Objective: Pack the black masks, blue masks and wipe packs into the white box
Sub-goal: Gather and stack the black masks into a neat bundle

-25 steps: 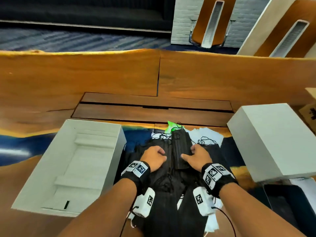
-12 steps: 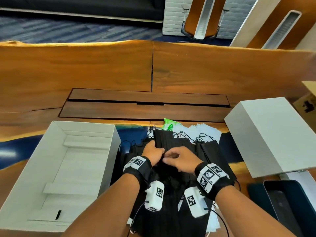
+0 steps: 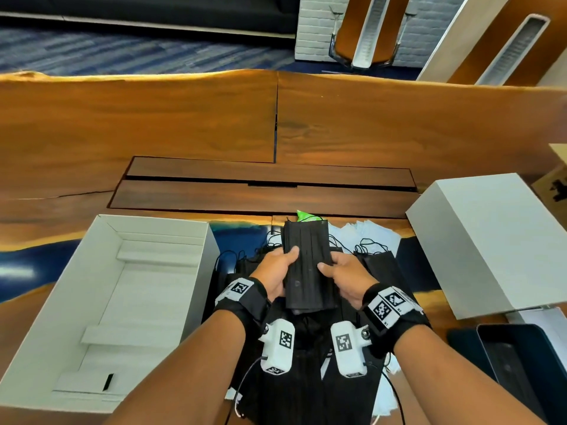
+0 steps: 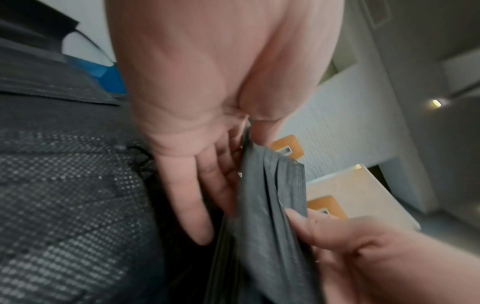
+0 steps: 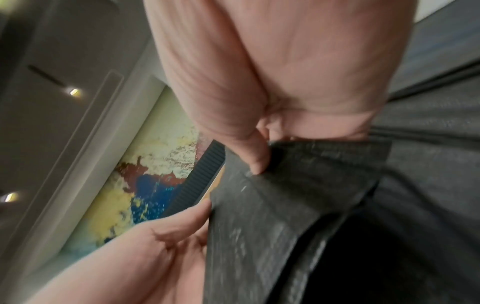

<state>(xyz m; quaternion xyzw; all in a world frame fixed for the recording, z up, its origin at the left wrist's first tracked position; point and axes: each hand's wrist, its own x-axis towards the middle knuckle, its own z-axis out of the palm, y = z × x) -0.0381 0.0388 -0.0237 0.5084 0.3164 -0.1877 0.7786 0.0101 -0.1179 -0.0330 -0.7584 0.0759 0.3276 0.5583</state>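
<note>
A stack of black masks (image 3: 306,265) is lifted above the pile of black masks (image 3: 294,372) on the table. My left hand (image 3: 277,268) grips its left edge, thumb on top, and my right hand (image 3: 340,276) grips its right edge. The left wrist view shows the stack (image 4: 275,205) held between the fingers (image 4: 197,197) of both hands; the right wrist view shows the stack (image 5: 272,205) the same way. Pale blue masks (image 3: 372,236) lie behind the pile, with a green wipe pack (image 3: 303,215) at the back. The open white box (image 3: 101,302) sits to the left.
The white box lid (image 3: 494,240) lies upside down to the right. A dark tray (image 3: 521,363) sits at the near right. A cardboard box (image 3: 555,185) is at the far right edge. A dark inset panel (image 3: 264,185) crosses the wooden table behind.
Both hands gathered a stack of black masks from the pile and lifted it, now holding it lengthwise by its two sides.
</note>
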